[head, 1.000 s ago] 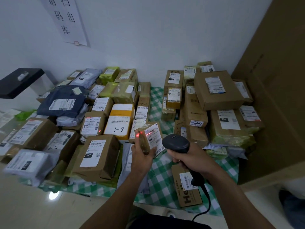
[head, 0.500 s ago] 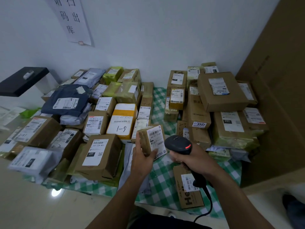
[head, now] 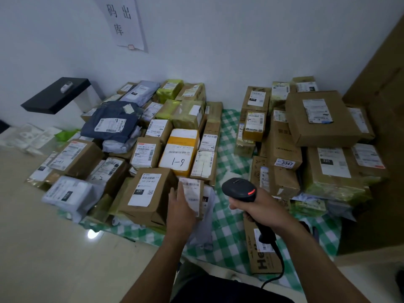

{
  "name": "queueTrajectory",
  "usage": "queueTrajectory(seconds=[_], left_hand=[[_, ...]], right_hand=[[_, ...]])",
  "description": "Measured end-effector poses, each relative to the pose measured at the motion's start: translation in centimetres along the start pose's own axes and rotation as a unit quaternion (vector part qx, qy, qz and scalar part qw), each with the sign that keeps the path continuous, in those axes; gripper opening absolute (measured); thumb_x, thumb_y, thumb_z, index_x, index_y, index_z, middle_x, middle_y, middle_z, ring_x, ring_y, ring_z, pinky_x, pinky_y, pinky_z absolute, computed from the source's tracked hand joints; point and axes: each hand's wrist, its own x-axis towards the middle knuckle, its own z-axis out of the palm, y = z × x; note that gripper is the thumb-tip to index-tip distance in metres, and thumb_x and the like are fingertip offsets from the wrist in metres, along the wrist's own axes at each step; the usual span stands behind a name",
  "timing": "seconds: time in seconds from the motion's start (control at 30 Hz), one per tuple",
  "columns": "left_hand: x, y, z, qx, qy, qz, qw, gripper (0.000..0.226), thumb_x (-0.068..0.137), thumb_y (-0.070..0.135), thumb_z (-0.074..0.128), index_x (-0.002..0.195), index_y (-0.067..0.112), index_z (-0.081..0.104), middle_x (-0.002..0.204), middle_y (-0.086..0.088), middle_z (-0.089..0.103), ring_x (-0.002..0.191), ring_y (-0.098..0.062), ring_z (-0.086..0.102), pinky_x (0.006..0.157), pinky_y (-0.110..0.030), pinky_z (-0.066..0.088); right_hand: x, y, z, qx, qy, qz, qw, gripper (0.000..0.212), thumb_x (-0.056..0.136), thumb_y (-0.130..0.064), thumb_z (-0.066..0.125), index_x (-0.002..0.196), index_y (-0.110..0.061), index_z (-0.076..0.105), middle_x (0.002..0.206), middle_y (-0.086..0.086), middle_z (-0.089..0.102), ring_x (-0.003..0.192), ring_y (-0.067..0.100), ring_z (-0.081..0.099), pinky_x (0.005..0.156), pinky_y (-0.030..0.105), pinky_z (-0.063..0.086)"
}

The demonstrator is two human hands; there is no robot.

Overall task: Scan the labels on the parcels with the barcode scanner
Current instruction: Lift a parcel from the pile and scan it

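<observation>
My left hand [head: 181,207] grips small parcel [head: 192,194], label facing me, low over checked cloth [head: 227,232], 9 o'clock of scanner [head: 239,190]. My right hand [head: 261,209] closed round scanner handle. Risk: beam catches neighbouring 231 box [head: 146,191] label; cause, crowded stacks. Loose hold could drop parcel.

White wall [head: 218,44] (a paper sign [head: 122,20] taped on) above glossy beige floor [head: 43,248].

left hand [head: 181,207], right hand [head: 261,209], fingers [head: 238,204] curled
</observation>
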Motion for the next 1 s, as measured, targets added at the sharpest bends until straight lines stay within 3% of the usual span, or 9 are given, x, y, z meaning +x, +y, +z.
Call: queueTrajectory(seconds=[0.07, 0.17, 0.33, 0.47, 0.57, 0.67, 0.8, 0.93, 1.0], left_hand=[[-0.2, 0.2, 0.9, 0.088, 0.014, 0.056, 0.994, 0.067, 0.101, 0.019, 0.056, 0.161, 0.017, 0.026, 0.164, -0.015, 0.03, 0.154, -0.033, 0.024, 0.125, -0.048, 0.027], [0.1, -0.8, 2.3, 0.174, -0.059, 0.074, 0.98, 0.069, 0.103, 0.03, 0.042, 0.163, 0.031, 0.01, 0.166, -0.018, 0.024, 0.156, -0.04, 0.012, 0.127, -0.051, 0.015], [0.4, -1.1, 2.5, 0.174, -0.084, 0.05, 0.98, 0.082, 0.097, 0.002, 0.042, 0.165, 0.026, 0.002, 0.171, -0.02, 0.001, 0.158, -0.037, -0.007, 0.129, -0.047, 0.01], [-1.2, 1.8, 4.3, 0.073, -0.053, 0.111, 0.99, 0.053, 0.1, 0.011, 0.056, 0.149, 0.024, 0.043, 0.153, -0.004, 0.039, 0.145, -0.028, 0.031, 0.111, -0.036, 0.036], [-3.7, 4.8, 6.4, 0.011, -0.161, 0.124, 0.979, 0.032, 0.099, 0.02, 0.066, 0.13, 0.024, 0.06, 0.118, 0.011, 0.056, 0.114, -0.007, 0.055, 0.097, -0.015, 0.04], [-5.0, 5.4, 10.2, -0.025, -0.279, 0.041, 0.959, 0.022, 0.095, 0.016, 0.072, 0.114, 0.021, 0.061, 0.1, 0.016, 0.057, 0.093, -0.002, 0.058, 0.076, -0.007, 0.042], [-6.0, 2.7, 17.4, 0.026, -0.332, -0.063, 0.941, 0.069, 0.076, 0.049, 0.082, 0.133, 0.016, 0.059, 0.129, -0.006, 0.065, 0.122, -0.027, 0.062, 0.098, -0.034, 0.051], [-7.7, 4.1, 19.5, 0.009, -0.35, -0.125, 0.928, 0.13, 0.078, 0.054, 0.084, 0.16, -0.002, 0.0, 0.166, -0.023, 0.01, 0.155, -0.039, 0.013, 0.124, -0.045, 0.017], [-8.2, 4.3, 20.2, -0.003, -0.331, -0.152, 0.931, 0.135, 0.074, 0.049, 0.089, 0.161, 0.003, -0.004, 0.167, -0.023, 0.004, 0.155, -0.039, 0.007, 0.123, -0.045, 0.015]], right_hand=[[0.1, 0.0, 0.2, 0.002, -0.003, 0.003, 1.0, 0.022, 0.094, -0.035, 0.076, 0.108, -0.047, 0.064, 0.098, 0.0, 0.079, 0.058, 0.001, 0.06, 0.065, 0.026, 0.051], [0.1, 0.3, 0.1, 0.008, 0.001, 0.01, 1.0, 0.025, 0.094, -0.033, 0.076, 0.11, -0.048, 0.064, 0.098, 0.0, 0.079, 0.058, 0.0, 0.06, 0.064, 0.027, 0.05], [-0.8, 1.8, -1.5, 0.003, 0.028, 0.028, 0.999, 0.023, 0.095, -0.03, 0.076, 0.114, -0.041, 0.066, 0.088, -0.006, 0.079, 0.058, 0.002, 0.061, 0.064, 0.028, 0.05], [-1.7, 3.9, -3.5, 0.014, 0.073, 0.062, 0.995, 0.027, 0.092, -0.032, 0.078, 0.118, -0.032, 0.069, 0.091, 0.001, 0.079, 0.06, 0.011, 0.061, 0.061, 0.029, 0.051], [-2.8, 5.8, -4.7, 0.02, 0.105, 0.093, 0.99, 0.025, 0.093, -0.031, 0.078, 0.116, -0.031, 0.068, 0.096, 0.0, 0.079, 0.062, 0.009, 0.063, 0.062, 0.028, 0.052], [-3.5, 7.9, -5.6, 0.024, 0.13, 0.135, 0.982, 0.025, 0.091, -0.029, 0.08, 0.114, -0.023, 0.071, 0.096, 0.003, 0.079, 0.057, 0.01, 0.063, 0.06, 0.029, 0.051], [-4.6, 10.5, -5.9, 0.064, 0.138, 0.174, 0.973, 0.019, 0.092, -0.03, 0.079, 0.107, -0.026, 0.07, 0.095, 0.007, 0.08, 0.062, 0.017, 0.06, 0.066, 0.036, 0.051], [-5.3, 13.1, -5.9, 0.08, 0.157, 0.189, 0.966, 0.026, 0.092, -0.029, 0.079, 0.116, -0.025, 0.069, 0.092, 0.004, 0.079, 0.056, 0.013, 0.058, 0.063, 0.034, 0.05], [-5.6, 13.9, -5.8, 0.066, 0.164, 0.203, 0.963, 0.025, 0.091, -0.028, 0.08, 0.114, -0.024, 0.069, 0.094, 0.008, 0.079, 0.052, 0.011, 0.055, 0.06, 0.032, 0.048]])
